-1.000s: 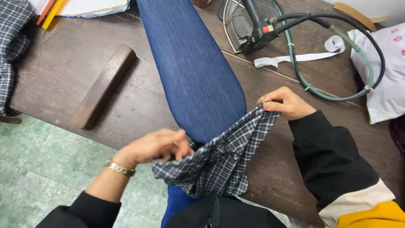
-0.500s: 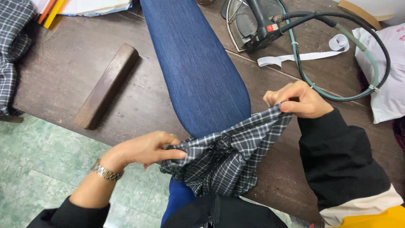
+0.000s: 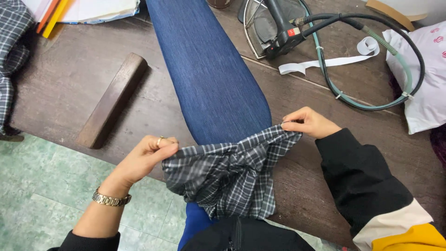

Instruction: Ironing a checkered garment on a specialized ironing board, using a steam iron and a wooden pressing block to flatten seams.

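1. The left hand (image 3: pixel 147 158) pinches one edge of a grey-and-white plaid garment (image 3: pixel 227 179), fingers closed tight on the cloth; it wears one ring and one metal wristwatch (image 3: pixel 110 199).
2. The right hand (image 3: pixel 309 123), in a black sleeve with cream and yellow bands, has its grip shut on the opposite edge, thumb and fingers pressed together on the fabric.
3. The plaid garment hangs stretched between the two hands at the near end of one blue padded sleeve board (image 3: pixel 209 69), bunched over its rounded tip at the near edge of the dark wooden table (image 3: pixel 60 88).
4. One wooden block (image 3: pixel 113 100) lies on the table left of the board, well apart from the left hand.
5. One iron (image 3: pixel 274 28) rests at the far side, with its looping hose (image 3: pixel 371 100) and one white ribbon strip (image 3: pixel 330 60) beside it.
6. One white bag with pink marks (image 3: pixel 425 79) sits at the right edge.
7. Top left, a stack of papers (image 3: pixel 88 9) with what look like two coloured sticks, orange and yellow; more plaid cloth (image 3: pixel 11 56) hangs at the left edge.
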